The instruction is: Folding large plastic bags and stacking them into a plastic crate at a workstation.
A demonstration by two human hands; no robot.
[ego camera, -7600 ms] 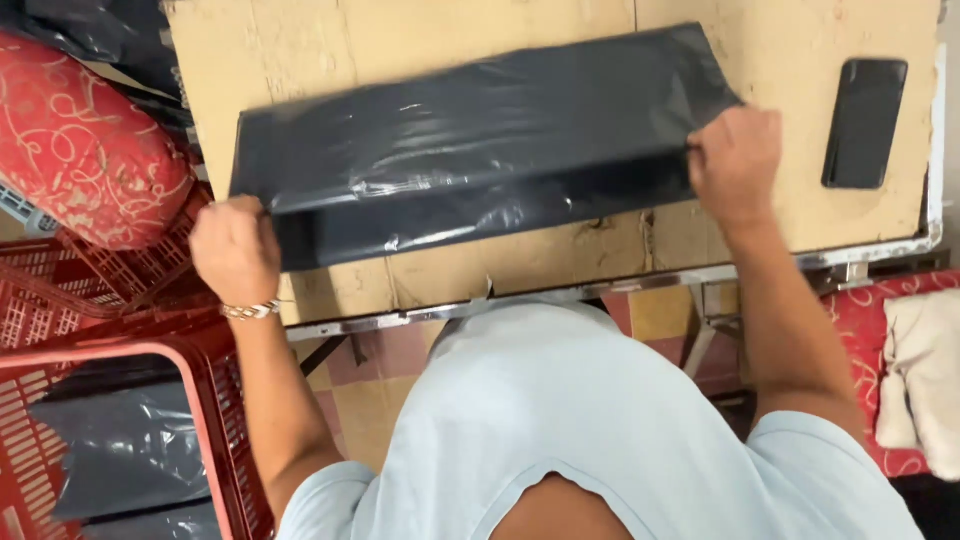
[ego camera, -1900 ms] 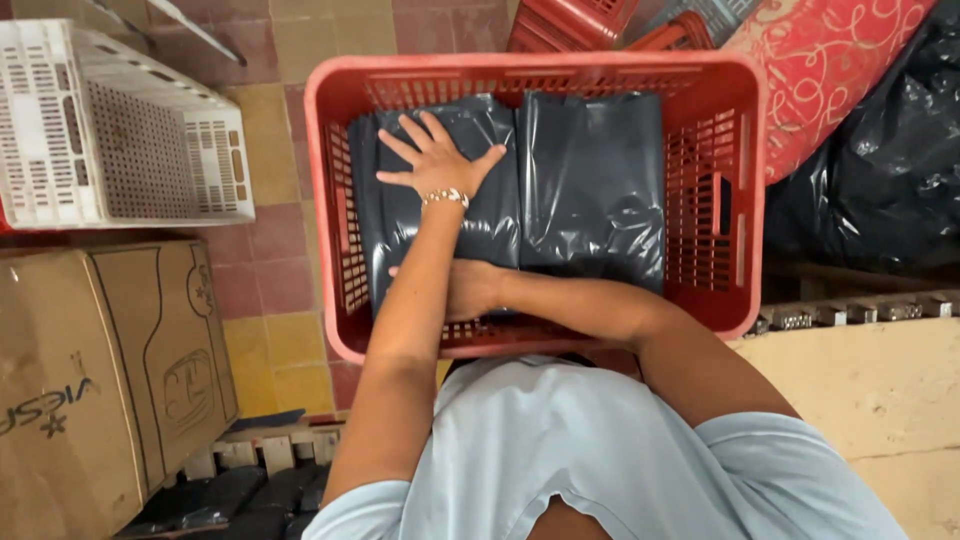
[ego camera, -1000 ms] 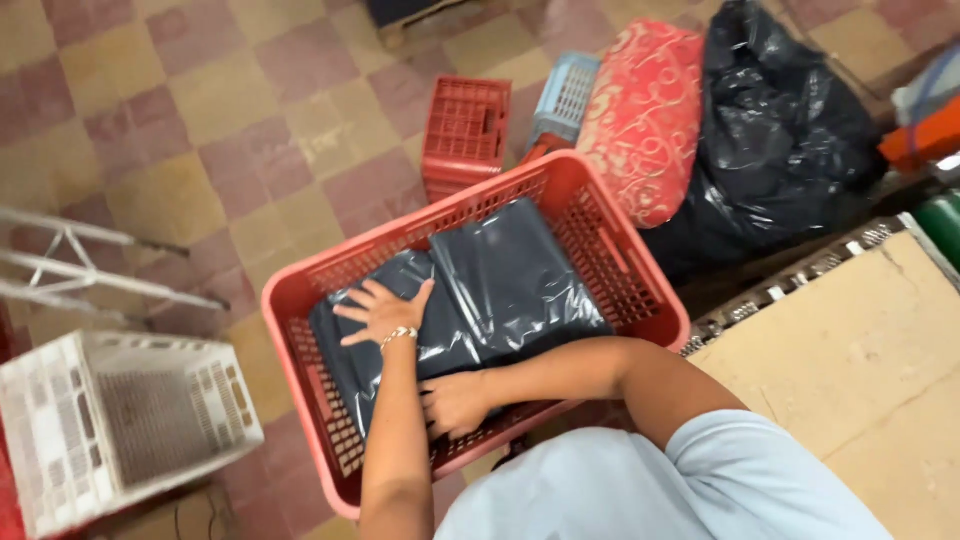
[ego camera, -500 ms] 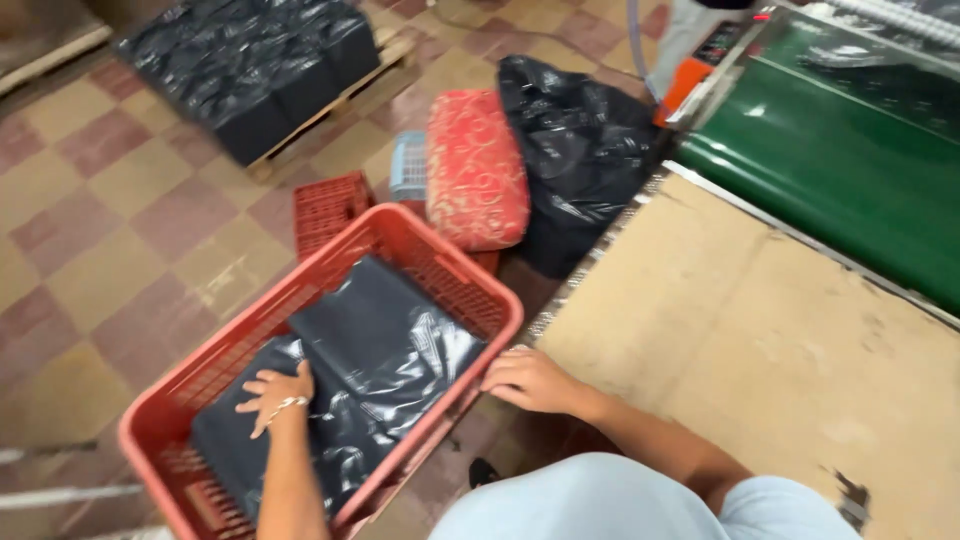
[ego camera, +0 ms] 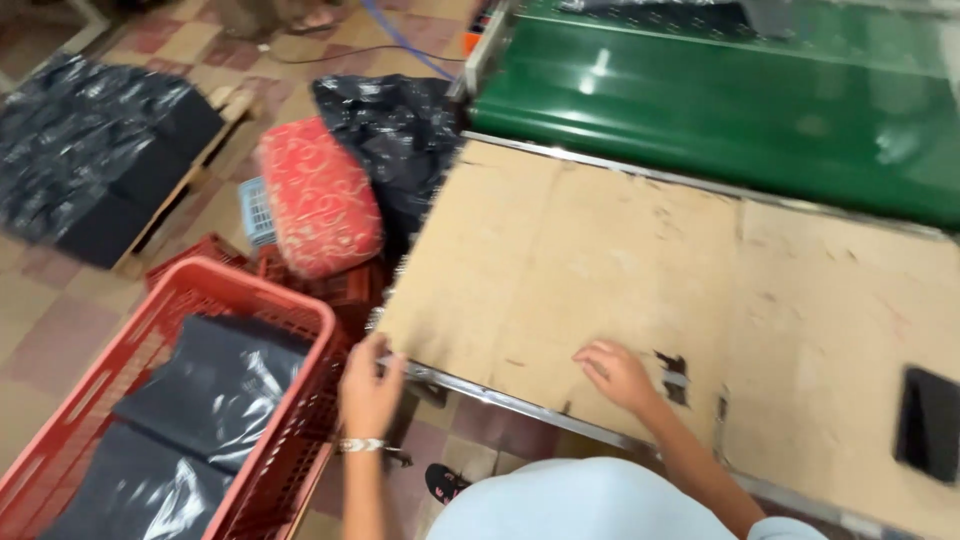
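My left hand point(ego camera: 368, 388) hovers with fingers spread between the red plastic crate point(ego camera: 120, 370) and the metal front edge of the table, holding nothing. It wears a beaded bracelet. Folded black plastic bags point(ego camera: 215, 385) lie inside the crate, to the left of that hand. My right hand point(ego camera: 620, 375) rests loosely on the cardboard-covered table point(ego camera: 560, 260) near its front edge, empty, beside a dark torn patch in the cardboard.
A green conveyor belt point(ego camera: 720, 110) runs behind the table. A black phone point(ego camera: 928, 422) lies at the table's right. A red patterned cushion point(ego camera: 320, 195), a full black bag point(ego camera: 395, 130), more crates and a pallet of black bundles point(ego camera: 90, 150) stand on the tiled floor.
Both hands have come out of the red crate, leaving the black bags in it. The right hand now rests on the table. The view has swung from the crate to the table.
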